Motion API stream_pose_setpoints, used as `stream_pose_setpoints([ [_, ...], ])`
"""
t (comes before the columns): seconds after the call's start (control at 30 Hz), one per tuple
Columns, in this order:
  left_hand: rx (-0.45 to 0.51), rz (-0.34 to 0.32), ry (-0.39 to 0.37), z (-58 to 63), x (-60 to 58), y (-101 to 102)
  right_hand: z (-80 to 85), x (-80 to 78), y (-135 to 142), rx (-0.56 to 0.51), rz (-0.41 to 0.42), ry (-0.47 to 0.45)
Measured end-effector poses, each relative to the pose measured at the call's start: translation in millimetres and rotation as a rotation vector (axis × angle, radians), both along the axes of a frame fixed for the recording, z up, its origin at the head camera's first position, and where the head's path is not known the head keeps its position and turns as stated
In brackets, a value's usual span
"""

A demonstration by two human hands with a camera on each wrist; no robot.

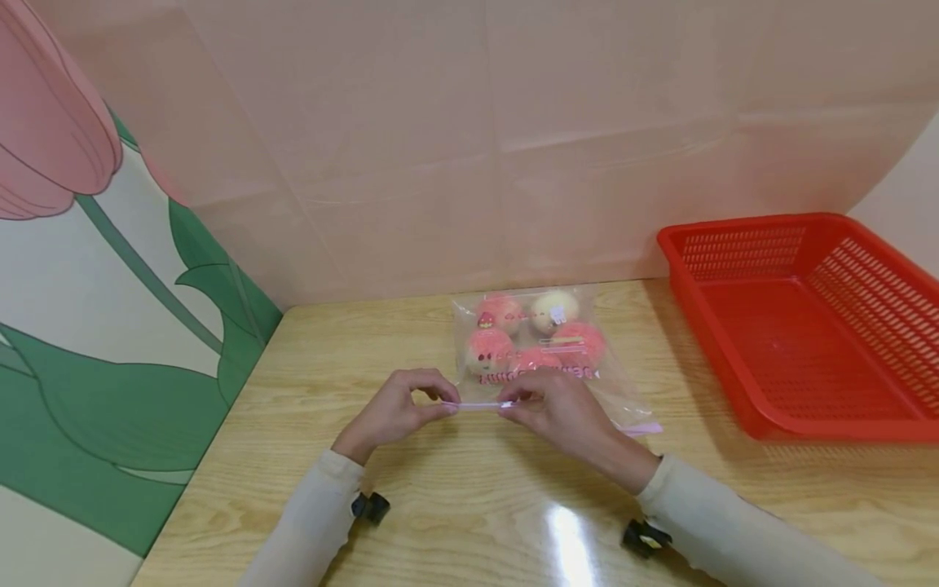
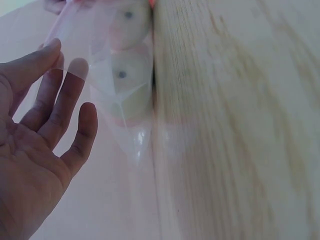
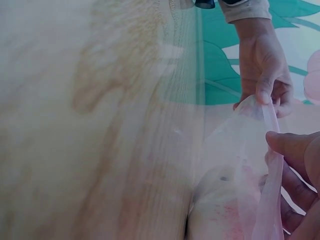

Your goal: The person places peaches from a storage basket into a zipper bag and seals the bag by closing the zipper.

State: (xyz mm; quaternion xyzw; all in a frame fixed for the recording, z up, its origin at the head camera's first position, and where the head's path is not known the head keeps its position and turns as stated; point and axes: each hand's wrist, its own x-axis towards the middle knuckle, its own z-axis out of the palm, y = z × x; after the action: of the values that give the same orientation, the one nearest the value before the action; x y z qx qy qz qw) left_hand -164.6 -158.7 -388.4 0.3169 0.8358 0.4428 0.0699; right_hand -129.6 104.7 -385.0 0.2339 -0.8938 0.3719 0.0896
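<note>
A clear plastic zip bag with a pink strip along its mouth lies on the table. Inside it sit several round pink and cream fruits, perhaps peaches, partly veiled by printing on the plastic. My left hand pinches the left end of the strip between thumb and fingers; the left wrist view shows this hand with its other fingers spread loosely. A short way along the same strip, my right hand pinches it too. From the right wrist, the pink strip runs between both hands, raised off the table.
A red plastic basket with lattice sides stands on the right of the wooden table. Behind the table rises a pinkish covered wall. Tulip pictures cover the left side. Small black devices sit at the wrists.
</note>
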Motion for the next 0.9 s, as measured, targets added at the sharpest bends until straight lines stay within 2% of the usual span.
stream_pose_setpoints([
  [0.53, -0.012, 0.009, -0.033, 1.7, 0.7, -0.4, 1.5, 1.8, 3.5, 0.028, -0.009, 0.004],
  [0.9, -0.002, -0.007, -0.018, 1.2, 0.1, -0.8, 0.6, 1.9, 5.6, 0.034, -0.018, 0.037],
])
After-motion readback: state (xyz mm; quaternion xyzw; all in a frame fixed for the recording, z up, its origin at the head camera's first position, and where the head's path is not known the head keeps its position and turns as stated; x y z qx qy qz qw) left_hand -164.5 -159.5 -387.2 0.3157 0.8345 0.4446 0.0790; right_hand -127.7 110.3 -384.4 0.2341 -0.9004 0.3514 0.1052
